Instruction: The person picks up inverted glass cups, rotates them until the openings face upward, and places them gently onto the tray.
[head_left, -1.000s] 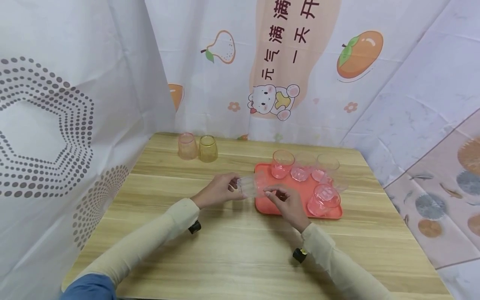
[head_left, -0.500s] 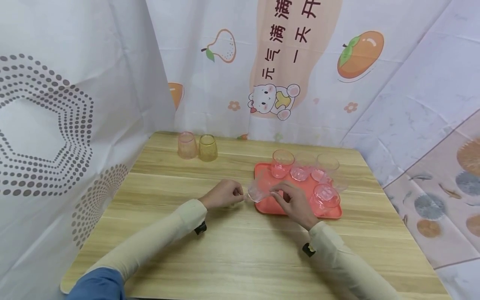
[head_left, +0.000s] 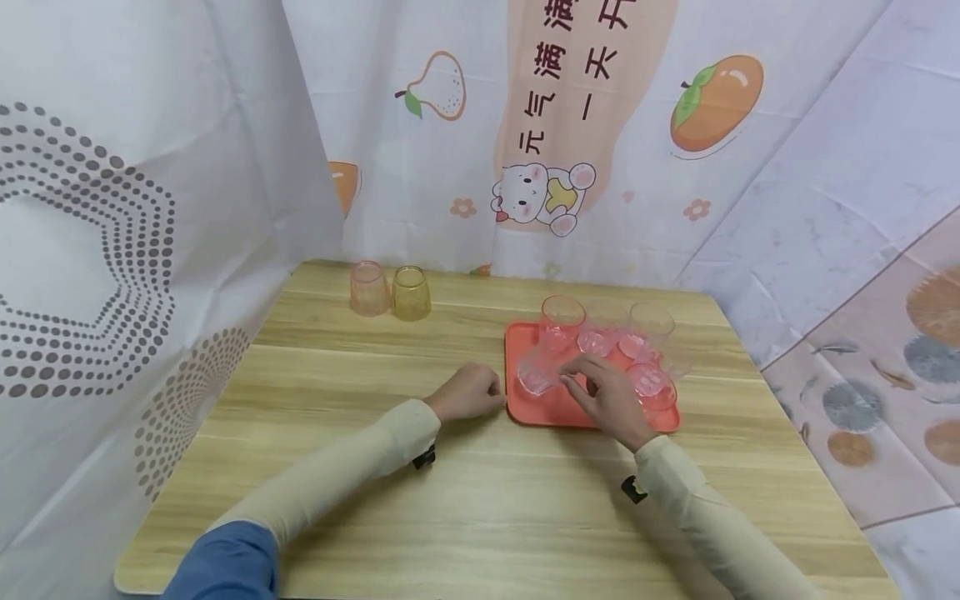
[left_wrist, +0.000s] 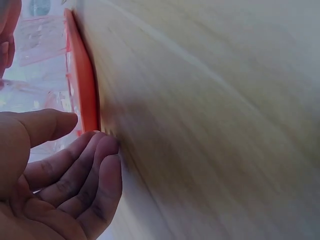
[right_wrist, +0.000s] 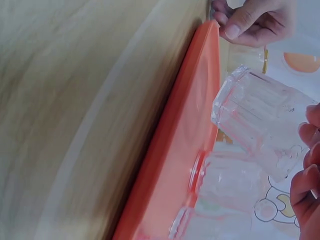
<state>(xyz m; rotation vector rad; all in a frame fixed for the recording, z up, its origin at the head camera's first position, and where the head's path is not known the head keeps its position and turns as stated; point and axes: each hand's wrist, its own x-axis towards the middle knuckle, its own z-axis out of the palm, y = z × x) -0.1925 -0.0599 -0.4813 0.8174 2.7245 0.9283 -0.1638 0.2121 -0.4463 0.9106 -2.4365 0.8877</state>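
Note:
My right hand (head_left: 611, 404) pinches the rim of a clear faceted glass (head_left: 536, 372). That glass is tilted above the left part of a red-orange tray (head_left: 558, 413); in the right wrist view its base (right_wrist: 225, 102) points toward the tray, but I cannot tell whether they touch. My left hand (head_left: 468, 393) rests at the tray's left edge with loosely bent fingers and holds nothing; the left wrist view shows its thumb apart from the fingers (left_wrist: 85, 185). On the tray stand several glasses, among them a pinkish one (head_left: 562, 321) at the back and one partly behind my right hand (head_left: 651, 383).
At the table's back left, a pink glass (head_left: 370, 289) and a yellow glass (head_left: 412, 293) stand side by side, both tapering toward the top. A patterned curtain (head_left: 442, 208) hangs behind the wooden table (head_left: 360, 367).
The left hand has let go of the clear glass and moved right and slightly down to the tray's edge. The right hand has carried the glass right, over the tray, its base turning lower.

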